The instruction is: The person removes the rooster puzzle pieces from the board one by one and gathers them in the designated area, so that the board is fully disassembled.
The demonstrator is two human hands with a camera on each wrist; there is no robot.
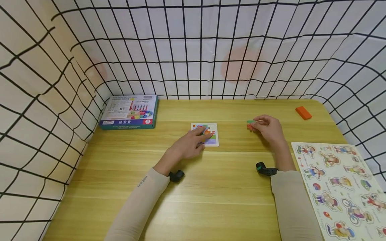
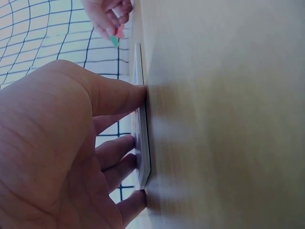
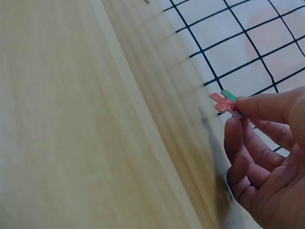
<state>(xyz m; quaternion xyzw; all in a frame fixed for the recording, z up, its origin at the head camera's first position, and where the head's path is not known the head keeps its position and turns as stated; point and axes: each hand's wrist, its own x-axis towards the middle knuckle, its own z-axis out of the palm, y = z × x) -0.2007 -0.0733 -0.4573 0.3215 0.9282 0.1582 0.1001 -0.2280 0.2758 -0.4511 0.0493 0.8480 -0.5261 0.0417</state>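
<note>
A small, square, white-rimmed picture puzzle board (image 1: 212,126) is laid flat under the fingers of the left hand (image 1: 190,144). These fingers are loosely spread across its colourful printed surface, much of which is covered by them, and in the left wrist view the board's near edge is touched by the thumb tip. A small red and green jigsaw piece with rounded knobs (image 1: 250,125) is pinched between the thumb and index finger of the right hand (image 1: 268,129); the remaining fingers are curled beneath, and the piece is held raised off the table, well apart from the left fingers and to their right.

Both hands are placed above a yellowish wood-grain tabletop (image 1: 211,194). Each forearm is covered by a long beige sleeve (image 1: 138,204), and a small black camera (image 1: 177,175) is worn at each wrist.

Beyond the left fingers and to their left, a flat, teal-edged cardboard box printed with coloured beads (image 1: 129,112) is set down. Beyond the right fingers and to their right, an orange-red rectangular block (image 1: 303,113) is seen. Nearer than the right fingers, on their right, a large white board printed with cartoon sports figures (image 1: 340,182) is placed. The tabletop is bordered by a black wire grid (image 1: 187,50) beyond all the fingers.
</note>
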